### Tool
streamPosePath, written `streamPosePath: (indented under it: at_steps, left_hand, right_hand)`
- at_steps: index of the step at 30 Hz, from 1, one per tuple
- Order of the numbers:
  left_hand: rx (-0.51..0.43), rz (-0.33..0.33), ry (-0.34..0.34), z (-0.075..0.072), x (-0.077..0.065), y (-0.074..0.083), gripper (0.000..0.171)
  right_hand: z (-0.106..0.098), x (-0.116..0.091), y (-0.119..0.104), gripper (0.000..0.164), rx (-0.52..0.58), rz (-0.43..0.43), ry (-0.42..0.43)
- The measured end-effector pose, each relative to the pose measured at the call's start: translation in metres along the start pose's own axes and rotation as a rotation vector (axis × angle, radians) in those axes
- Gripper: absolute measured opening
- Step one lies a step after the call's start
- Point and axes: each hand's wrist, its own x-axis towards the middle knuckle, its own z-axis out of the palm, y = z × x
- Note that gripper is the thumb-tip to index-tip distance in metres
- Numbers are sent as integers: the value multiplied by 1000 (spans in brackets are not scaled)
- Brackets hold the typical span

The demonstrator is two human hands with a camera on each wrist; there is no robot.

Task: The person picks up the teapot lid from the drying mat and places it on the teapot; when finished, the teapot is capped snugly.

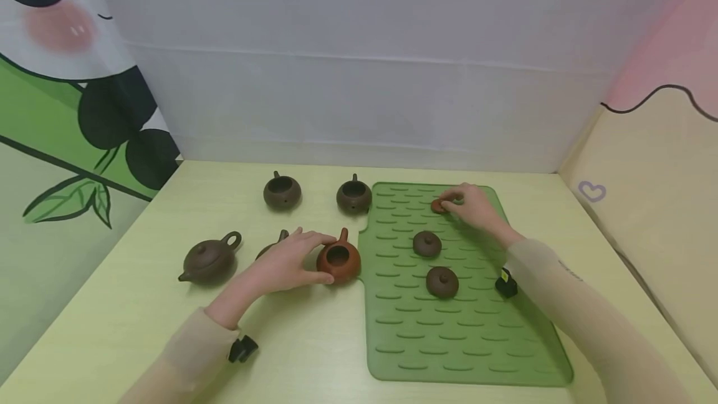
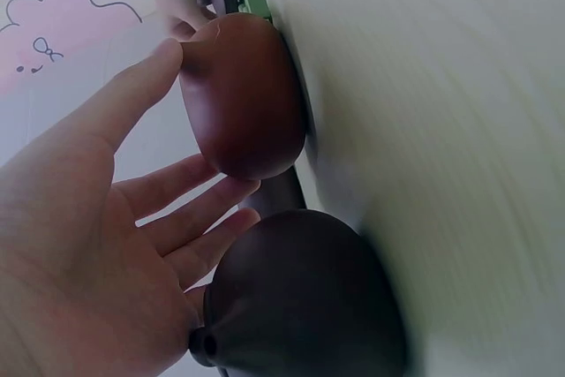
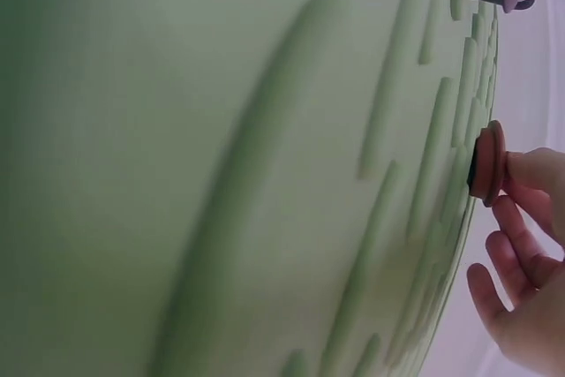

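Note:
A reddish-brown clay teapot (image 1: pixel 349 262), lidless with its opening upward, stands beside the green mat's left edge. My left hand (image 1: pixel 286 260) holds it from the left between thumb and fingers; the left wrist view shows fingertips against its body (image 2: pixel 243 103). Behind that hand, a dark teapot (image 2: pixel 300 297) is partly hidden. Over the mat's far part, my right hand (image 1: pixel 470 206) pinches a small reddish lid (image 1: pixel 438 206) by its top. The right wrist view has this lid (image 3: pixel 487 165) at the mat surface; whether it touches is hard to tell.
Two dark lids (image 1: pixel 427 244) (image 1: pixel 442 282) lie on the green ridged mat (image 1: pixel 415 348). Two dark lidless teapots (image 1: pixel 282 192) (image 1: pixel 354 196) stand at the back. A lidded dark teapot (image 1: pixel 210 260) sits at the left. A pale wall (image 1: pixel 359 105) rises behind the table.

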Motion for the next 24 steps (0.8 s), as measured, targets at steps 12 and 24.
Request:
streamPosePath:
  at_steps: [12, 24]
  left_hand:
    - [-29, -37, -35, -1, 2, 3, 69]
    - [-92, -45, -35, -2, 4, 3, 66]
  right_hand:
    - [-1, -6, -54, 26, 43, -92, 63]
    - [31, -37, -148, 20, 220, -332, 119]
